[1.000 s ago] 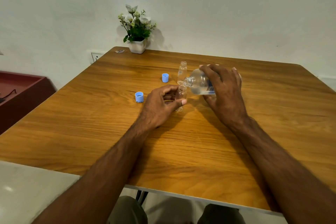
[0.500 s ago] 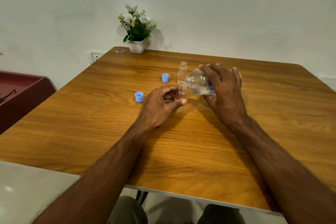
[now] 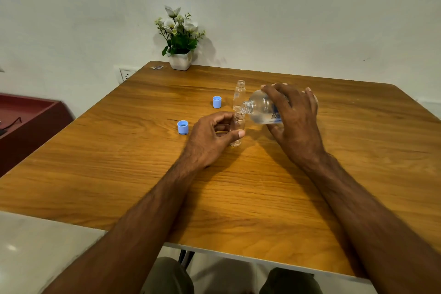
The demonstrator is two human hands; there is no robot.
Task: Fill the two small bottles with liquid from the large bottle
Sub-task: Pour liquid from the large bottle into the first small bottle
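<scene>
On the wooden worktop [image 3: 119,162], the left hand [image 3: 210,137] has its fingers curled around a small clear bottle [image 3: 237,130] standing upright. The right hand [image 3: 294,118] grasps the large bottle [image 3: 261,108], tipped sideways, its mouth at the small bottle's opening. A second small bottle [image 3: 239,94] stands just behind, with two blue caps [image 3: 183,127] to the left.

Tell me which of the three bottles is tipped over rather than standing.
The large bottle, held in the right hand; both small bottles stand upright.
</scene>
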